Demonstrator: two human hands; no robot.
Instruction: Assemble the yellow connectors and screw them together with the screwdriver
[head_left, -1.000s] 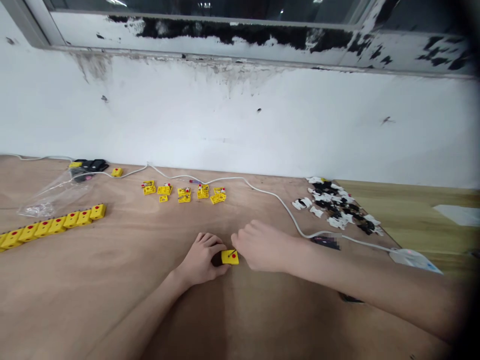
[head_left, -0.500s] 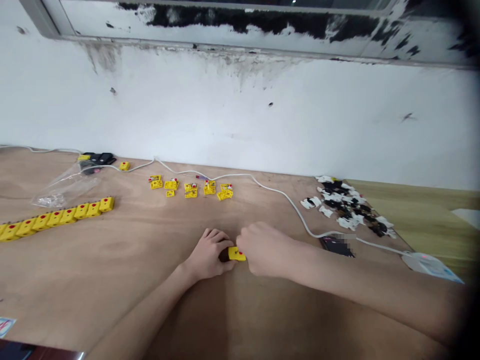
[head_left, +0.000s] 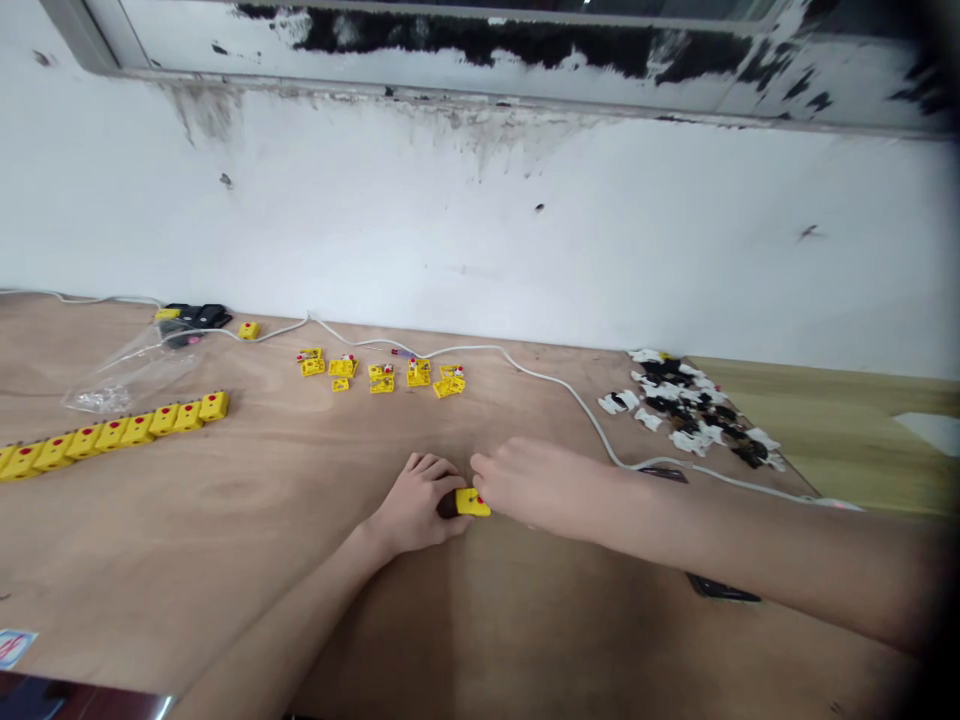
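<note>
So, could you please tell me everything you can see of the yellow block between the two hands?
The yellow block is a small, squarish piece of what looks like smooth plastic, with a red dot on its top near the right hand, whose fingertips touch that end. A dark piece meets its other end, beside the left hand. It sits low over the plywood table, but whether it rests there cannot be told.
</note>
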